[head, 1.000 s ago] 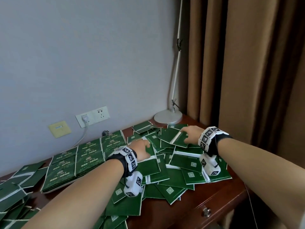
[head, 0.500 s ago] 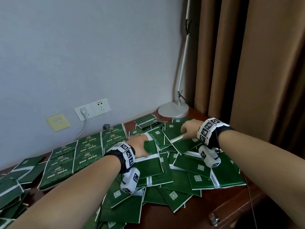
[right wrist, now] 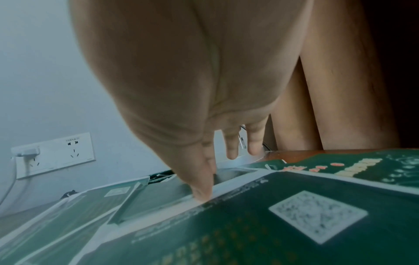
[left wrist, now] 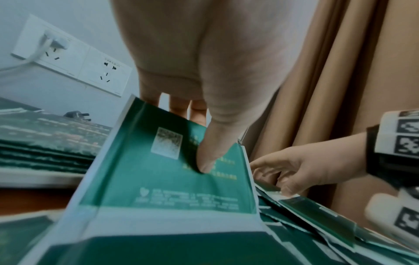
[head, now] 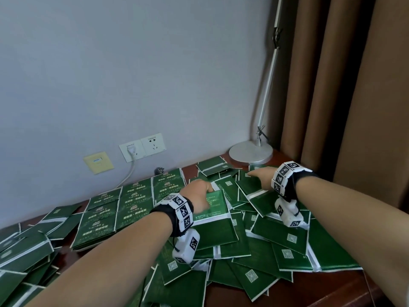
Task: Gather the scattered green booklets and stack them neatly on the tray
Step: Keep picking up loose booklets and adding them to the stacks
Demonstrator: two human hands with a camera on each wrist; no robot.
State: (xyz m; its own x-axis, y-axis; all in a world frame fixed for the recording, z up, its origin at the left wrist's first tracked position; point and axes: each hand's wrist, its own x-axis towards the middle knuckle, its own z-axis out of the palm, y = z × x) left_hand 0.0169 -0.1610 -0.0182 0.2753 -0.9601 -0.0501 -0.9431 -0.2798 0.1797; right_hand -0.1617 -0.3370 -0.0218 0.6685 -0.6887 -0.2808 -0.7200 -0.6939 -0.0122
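A room in a home or hotel (hard to tell which): wooden desk (head: 332,291), brown curtains (head: 354,85), lamp (head: 251,151), wall sockets (head: 142,147).

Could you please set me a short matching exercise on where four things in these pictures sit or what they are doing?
Things:
1. left hand
2. right hand
3. lamp base
4. white plug

Places or states:
A. stands at the desk's far corner by the curtain
B. sits in the wall socket
C. thumb on top of a raised booklet, fingers behind it
D. reaches over the loose booklets nearest the lamp

Pairs: 1-C, 2-D, 3-A, 4-B
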